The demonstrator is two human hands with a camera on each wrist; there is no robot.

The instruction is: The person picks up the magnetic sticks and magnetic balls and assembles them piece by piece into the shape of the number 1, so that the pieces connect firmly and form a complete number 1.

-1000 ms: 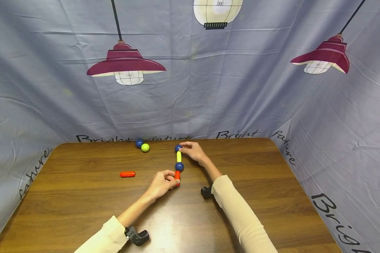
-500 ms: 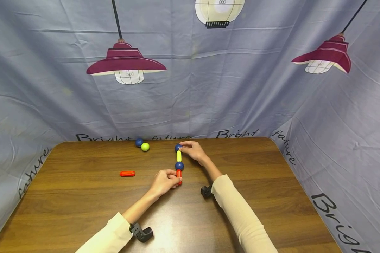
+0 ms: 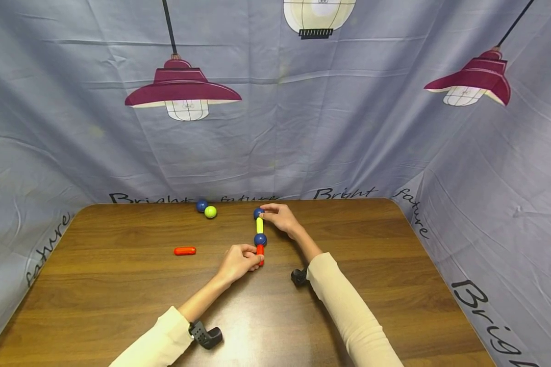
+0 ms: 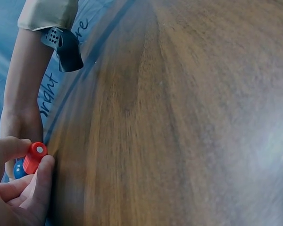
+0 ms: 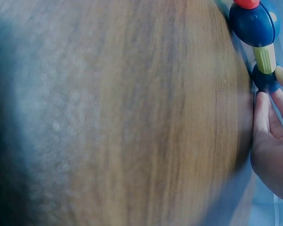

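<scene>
A chain of parts lies in a line from far to near: a blue ball (image 3: 258, 213), a yellow rod (image 3: 259, 226), a second blue ball (image 3: 260, 239) and a red rod (image 3: 260, 250). My left hand (image 3: 239, 262) pinches the red rod between thumb and fingers. In the left wrist view the red rod (image 4: 33, 157) shows a pale round spot on its end. My right hand (image 3: 280, 218) grips the far blue ball. From the right wrist, the yellow rod (image 5: 264, 58) sits between the gripped ball (image 5: 265, 80) and the larger-looking near ball (image 5: 254, 23).
Another red rod (image 3: 185, 251) lies left of the hands on the wooden table (image 3: 119, 285). A loose blue ball (image 3: 202, 206) and a yellow-green ball (image 3: 210, 212) rest side by side near the back edge. A printed curtain (image 3: 275, 127) hangs behind.
The left hand has shifted slightly right with the red rod, which now lines up straighter under the near blue ball. The right hand keeps its hold on the far ball.
</scene>
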